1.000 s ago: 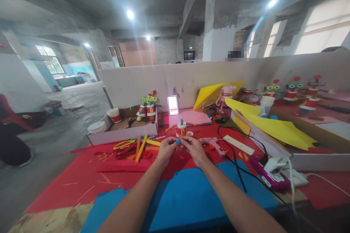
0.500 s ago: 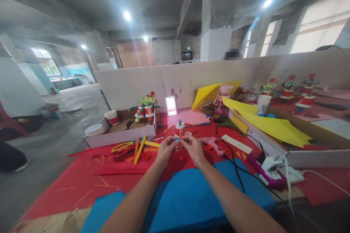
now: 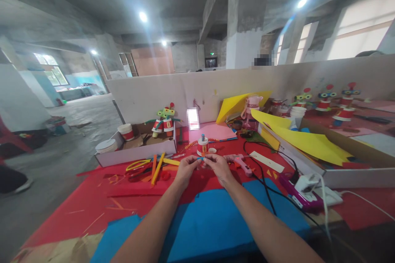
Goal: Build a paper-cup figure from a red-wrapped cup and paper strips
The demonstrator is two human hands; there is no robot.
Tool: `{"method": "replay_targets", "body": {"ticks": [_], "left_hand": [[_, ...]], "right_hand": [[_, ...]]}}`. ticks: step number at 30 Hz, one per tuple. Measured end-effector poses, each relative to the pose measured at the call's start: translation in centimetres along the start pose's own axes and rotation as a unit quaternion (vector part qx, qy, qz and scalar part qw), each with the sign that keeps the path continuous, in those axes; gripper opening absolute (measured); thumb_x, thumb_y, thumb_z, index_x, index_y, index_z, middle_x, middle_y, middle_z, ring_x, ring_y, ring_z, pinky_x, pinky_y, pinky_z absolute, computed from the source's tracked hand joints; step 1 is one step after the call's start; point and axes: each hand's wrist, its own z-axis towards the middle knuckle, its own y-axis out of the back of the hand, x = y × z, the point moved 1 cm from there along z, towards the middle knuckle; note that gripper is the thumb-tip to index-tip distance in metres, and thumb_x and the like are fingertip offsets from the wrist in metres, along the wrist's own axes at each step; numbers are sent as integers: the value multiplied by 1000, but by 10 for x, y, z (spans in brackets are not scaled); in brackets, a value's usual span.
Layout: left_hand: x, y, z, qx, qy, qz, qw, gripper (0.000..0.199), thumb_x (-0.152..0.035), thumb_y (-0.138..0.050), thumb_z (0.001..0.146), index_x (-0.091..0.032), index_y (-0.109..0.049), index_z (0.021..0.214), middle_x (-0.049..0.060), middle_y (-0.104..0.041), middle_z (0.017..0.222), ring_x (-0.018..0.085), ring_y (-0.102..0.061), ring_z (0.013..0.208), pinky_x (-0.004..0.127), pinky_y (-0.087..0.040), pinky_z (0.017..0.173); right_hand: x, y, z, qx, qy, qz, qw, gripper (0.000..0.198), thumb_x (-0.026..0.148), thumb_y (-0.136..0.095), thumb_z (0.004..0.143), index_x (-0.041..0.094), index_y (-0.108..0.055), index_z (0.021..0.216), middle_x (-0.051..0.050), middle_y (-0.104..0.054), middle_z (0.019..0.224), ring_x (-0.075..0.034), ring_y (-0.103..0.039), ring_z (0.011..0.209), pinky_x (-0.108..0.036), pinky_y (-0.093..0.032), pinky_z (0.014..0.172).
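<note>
My left hand point(image 3: 187, 170) and my right hand point(image 3: 219, 168) meet above the red table covering, fingertips nearly together. Both pinch a small blue strip point(image 3: 200, 158), probably paper or foam; the fingers partly cover it. Just behind them stands an upright paper-cup figure point(image 3: 203, 148) in white and red, with a blue-grey coil on top and orange-yellow coiled arms spread sideways. A pink glue gun point(image 3: 243, 167) lies to the right of my right hand. To the left of my left hand are yellow and orange strips point(image 3: 158, 169) and yellow-handled scissors point(image 3: 135, 167).
Blue sheets point(image 3: 212, 218) cover the near edge. At left, a shallow box point(image 3: 145, 154) holds cups and finished figures point(image 3: 166, 123). A box at right point(image 3: 348, 178) holds yellow sheets point(image 3: 308, 141). Black cables point(image 3: 266, 191) run to a purple power strip point(image 3: 299, 195). A white partition point(image 3: 142, 94) stands behind.
My hands stay almost in place, with the fingertips shifting slightly on the blue strip. The cup figure and the tools have not moved.
</note>
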Motion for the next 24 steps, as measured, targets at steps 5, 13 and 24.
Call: {"method": "replay_targets", "body": {"ticks": [5, 13, 24], "left_hand": [[-3, -1, 1, -28, -45, 43, 998, 29, -36, -81, 60, -14, -66, 71, -2, -62, 61, 10, -53, 54, 22, -41, 56], [2, 1, 3, -42, 39, -57, 997, 30, -34, -84, 54, -12, -68, 68, -1, -62, 55, 7, -51, 49, 19, -39, 50], [-1, -3, 0, -24, 58, -65, 996, 33, -37, -86, 50, -13, -68, 64, -1, -61, 52, 7, -49, 47, 19, -38, 50]], "right_hand": [[-7, -1, 2, -12, 6, -37, 999, 41, 49, -82, 51, 16, -67, 70, 0, -66, 60, -15, -61, 53, -31, -55, 61], [-11, -2, 4, -17, 47, -31, 998, 43, 51, -78, 58, 19, -59, 79, 3, -61, 62, -14, -61, 52, -30, -57, 56], [-10, -9, 0, -6, 29, -8, 1000, 37, 49, -75, 61, 19, -60, 77, 2, -62, 67, -13, -60, 56, -28, -57, 56]]}}
